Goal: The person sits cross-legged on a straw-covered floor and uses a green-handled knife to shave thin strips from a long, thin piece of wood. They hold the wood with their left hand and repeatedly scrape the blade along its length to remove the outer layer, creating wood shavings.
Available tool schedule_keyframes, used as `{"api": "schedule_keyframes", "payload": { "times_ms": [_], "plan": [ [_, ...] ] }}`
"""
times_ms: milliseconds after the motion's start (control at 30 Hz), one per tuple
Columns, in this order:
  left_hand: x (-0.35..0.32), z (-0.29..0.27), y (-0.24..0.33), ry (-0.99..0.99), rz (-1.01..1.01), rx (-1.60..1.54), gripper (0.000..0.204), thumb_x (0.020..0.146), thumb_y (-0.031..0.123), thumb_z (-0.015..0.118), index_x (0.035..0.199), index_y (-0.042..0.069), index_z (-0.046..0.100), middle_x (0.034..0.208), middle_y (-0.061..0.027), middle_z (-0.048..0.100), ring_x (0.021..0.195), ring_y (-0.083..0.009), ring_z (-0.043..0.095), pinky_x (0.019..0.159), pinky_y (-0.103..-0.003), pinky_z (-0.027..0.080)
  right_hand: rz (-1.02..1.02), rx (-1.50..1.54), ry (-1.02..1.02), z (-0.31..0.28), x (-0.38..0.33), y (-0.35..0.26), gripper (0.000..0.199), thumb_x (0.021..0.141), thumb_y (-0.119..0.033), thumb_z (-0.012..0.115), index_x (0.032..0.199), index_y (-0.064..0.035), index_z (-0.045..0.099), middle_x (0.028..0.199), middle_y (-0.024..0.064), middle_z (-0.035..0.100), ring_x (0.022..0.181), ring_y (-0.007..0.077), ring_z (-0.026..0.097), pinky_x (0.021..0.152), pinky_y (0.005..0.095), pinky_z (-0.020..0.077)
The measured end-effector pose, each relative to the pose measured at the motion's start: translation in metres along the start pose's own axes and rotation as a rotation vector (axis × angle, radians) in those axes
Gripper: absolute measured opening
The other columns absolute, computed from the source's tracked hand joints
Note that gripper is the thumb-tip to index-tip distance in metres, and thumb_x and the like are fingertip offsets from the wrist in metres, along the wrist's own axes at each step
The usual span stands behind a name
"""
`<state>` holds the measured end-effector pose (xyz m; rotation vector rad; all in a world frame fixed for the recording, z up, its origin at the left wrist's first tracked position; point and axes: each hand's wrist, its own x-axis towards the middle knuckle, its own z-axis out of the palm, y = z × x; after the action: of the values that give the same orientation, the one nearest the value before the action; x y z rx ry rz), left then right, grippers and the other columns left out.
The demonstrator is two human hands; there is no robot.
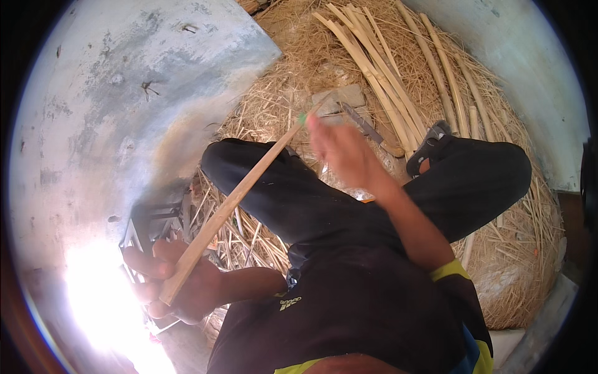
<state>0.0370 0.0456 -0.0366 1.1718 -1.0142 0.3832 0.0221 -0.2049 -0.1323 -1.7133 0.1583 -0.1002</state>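
Note:
A long, flat strip of pale split bamboo (230,202) slants across my lap, from the lower left up to the middle. Its near end lies in my left hand (180,277), whose fingers bend around it. At the far end of the strip is my right hand (342,149), smeared by motion. A small green spot (303,118) shows at that end, beside the right fingertips; what it is I cannot make out. Whether the right fingers grip anything is also unclear. On the ground past the right hand lies a knife with a dark blade (363,124) and a wooden handle (392,149).
My crossed legs (274,184) frame the work area. Several pale split strips (380,71) lie ahead to the right, with rounder poles (439,68) beside them. Shavings (293,56) cover the ground around a flat block (342,96). A worn wall (124,93) stands on the left.

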Motion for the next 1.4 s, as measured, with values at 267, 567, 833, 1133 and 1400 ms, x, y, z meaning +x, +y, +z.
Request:
{"api": "schedule_keyframes", "payload": {
  "times_ms": [267,567,833,1133,1400],
  "plan": [
    [-0.002,0.025,0.005,0.522,0.054,0.178,0.025,0.094,0.028,0.050,0.083,0.006,0.050,0.085,-0.0060,0.044,0.071,-0.0170,0.047,0.059,-0.025,0.041,-0.135,-0.149,0.062,0.054,-0.044,-0.015,0.052,0.097,-0.040,0.040,0.068,0.0006,0.054,0.054,0.0228,0.054,0.056,0.0403,0.057,0.052,0.0472,0.0446],
    [0.004,0.035,0.004,0.512,0.030,0.112,0.015,0.091,0.009,0.054,0.084,-0.003,0.048,0.081,-0.0048,0.036,0.075,-0.0166,0.045,0.063,-0.030,0.046,-0.146,-0.006,0.123,0.062,-0.028,0.005,0.050,0.098,-0.037,0.038,0.069,0.0023,0.051,0.053,0.0196,0.045,0.049,0.0371,0.046,0.050,0.0406,0.0366],
    [0.000,0.030,0.007,0.321,0.242,1.071,0.012,0.090,0.003,0.055,0.095,-0.006,0.049,0.082,-0.0059,0.036,0.072,-0.0175,0.045,0.057,-0.025,0.045,-0.239,0.036,0.108,0.068,-0.018,0.004,0.047,0.097,-0.031,0.041,0.065,0.0022,0.047,0.054,0.0193,0.045,0.052,0.0377,0.046,0.052,0.0419,0.0367],
    [-0.004,0.004,0.011,0.590,0.135,0.621,0.018,0.090,0.014,0.059,0.090,-0.003,0.056,0.095,-0.0121,0.056,0.078,-0.0210,0.059,0.060,-0.025,0.052,-0.238,-0.293,0.210,0.087,-0.006,0.002,0.047,0.097,-0.034,0.042,0.064,-0.0010,0.053,0.058,0.0214,0.053,0.057,0.0401,0.055,0.054,0.0452,0.0441],
    [-0.003,0.011,0.005,0.403,0.061,0.168,0.012,0.092,0.014,0.051,0.089,0.003,0.050,0.078,-0.0075,0.045,0.079,-0.0218,0.049,0.072,-0.030,0.048,0.187,-0.425,0.264,0.045,0.004,0.088,0.062,0.098,-0.042,0.031,0.070,0.0041,0.061,0.072,0.0283,0.059,0.077,0.0448,0.059,0.071,0.0505,0.0457]
  ]
}}
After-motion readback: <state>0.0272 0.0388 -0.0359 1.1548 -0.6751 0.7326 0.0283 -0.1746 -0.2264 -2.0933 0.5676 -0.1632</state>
